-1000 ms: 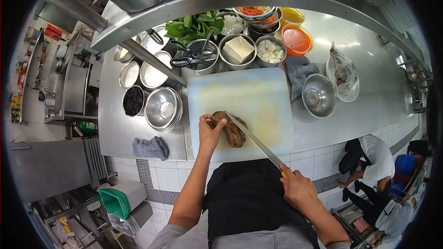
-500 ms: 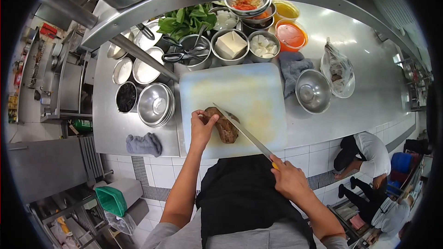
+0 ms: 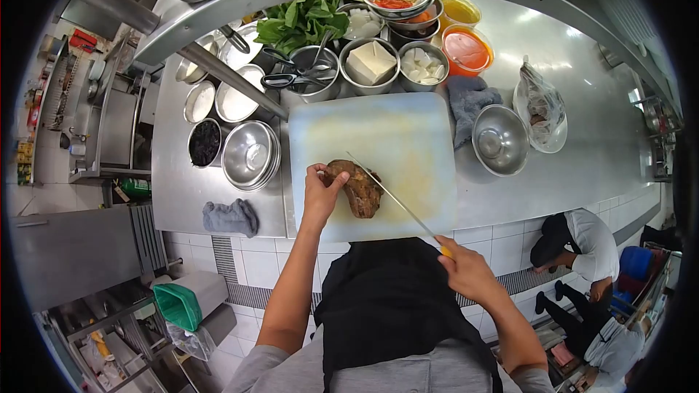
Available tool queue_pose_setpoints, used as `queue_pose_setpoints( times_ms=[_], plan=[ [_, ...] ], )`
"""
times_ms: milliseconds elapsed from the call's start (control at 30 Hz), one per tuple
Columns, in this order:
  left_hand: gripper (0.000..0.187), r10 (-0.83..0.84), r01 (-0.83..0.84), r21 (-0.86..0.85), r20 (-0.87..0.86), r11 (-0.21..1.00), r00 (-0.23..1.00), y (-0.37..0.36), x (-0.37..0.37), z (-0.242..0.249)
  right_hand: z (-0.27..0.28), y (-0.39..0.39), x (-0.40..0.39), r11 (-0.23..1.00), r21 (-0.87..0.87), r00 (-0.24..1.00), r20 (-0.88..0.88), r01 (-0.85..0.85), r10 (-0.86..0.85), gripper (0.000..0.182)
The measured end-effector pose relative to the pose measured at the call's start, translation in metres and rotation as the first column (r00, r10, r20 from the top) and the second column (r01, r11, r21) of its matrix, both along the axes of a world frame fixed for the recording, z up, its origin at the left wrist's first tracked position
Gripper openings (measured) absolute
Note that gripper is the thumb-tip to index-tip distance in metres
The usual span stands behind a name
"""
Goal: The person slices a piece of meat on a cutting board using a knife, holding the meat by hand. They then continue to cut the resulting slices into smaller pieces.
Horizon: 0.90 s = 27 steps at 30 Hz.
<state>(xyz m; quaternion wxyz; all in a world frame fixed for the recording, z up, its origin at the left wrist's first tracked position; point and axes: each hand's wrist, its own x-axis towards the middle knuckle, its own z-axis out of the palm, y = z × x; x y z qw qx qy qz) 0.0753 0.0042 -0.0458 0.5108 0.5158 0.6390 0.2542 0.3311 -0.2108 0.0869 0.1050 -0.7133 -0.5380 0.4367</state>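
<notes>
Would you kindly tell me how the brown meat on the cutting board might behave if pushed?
The meat probably won't roll far, since its outline is long and uneven. It seems fairly firm: the thick lump shows no sagging where the left hand holds one end. Its faint shine hints it may be slippery.

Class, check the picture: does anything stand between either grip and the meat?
Nothing visible blocks the left grip: its fingers touch the meat. Between the right grip and the meat there is only the knife it holds, slanting over the board.
</notes>
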Motion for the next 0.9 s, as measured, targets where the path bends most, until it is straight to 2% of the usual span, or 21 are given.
queue_pose_setpoints(
  times_ms=[33,167,233,267,333,533,733,900],
  plan=[
    [0.058,-0.006,0.006,-0.007,0.026,1.000,1.000,0.001,0.000,0.000,0.005,-0.002,0.004,0.997,-0.082,1.000,0.010,0.008,-0.008,0.040],
    [0.058,-0.049,0.049,-0.002,-0.046,0.999,0.998,0.003,-0.004,-0.011,0.005,0.025,0.006,0.994,-0.108,1.000,-0.020,0.008,-0.010,0.038],
    [0.059,-0.030,0.030,-0.016,-0.030,0.999,0.999,0.004,-0.004,-0.009,-0.001,0.031,0.005,1.000,0.016,0.998,-0.066,-0.004,0.005,0.038],
    [0.059,-0.030,0.030,-0.013,-0.032,0.999,0.999,0.004,-0.004,-0.008,0.000,0.030,0.005,1.000,0.018,0.998,-0.068,-0.004,0.005,0.038],
    [0.058,0.007,-0.006,-0.047,0.019,0.999,1.000,0.002,-0.002,-0.004,0.006,0.022,0.004,0.998,0.003,0.998,0.030,-0.058,0.058,0.038],
    [0.057,0.034,-0.033,-0.024,0.057,0.999,0.998,-0.001,0.002,0.003,0.021,0.023,0.011,0.993,-0.077,0.994,0.058,-0.092,0.097,0.040],
    [0.058,0.054,-0.054,-0.012,0.031,0.998,0.998,-0.001,0.004,0.002,-0.029,0.075,0.002,0.994,-0.100,0.994,-0.105,-0.052,0.042,0.038],
    [0.058,0.054,-0.054,-0.018,0.024,0.998,0.998,-0.003,0.005,0.004,-0.042,0.050,0.016,0.998,-0.053,0.992,-0.121,-0.029,0.023,0.041]
  ],
)
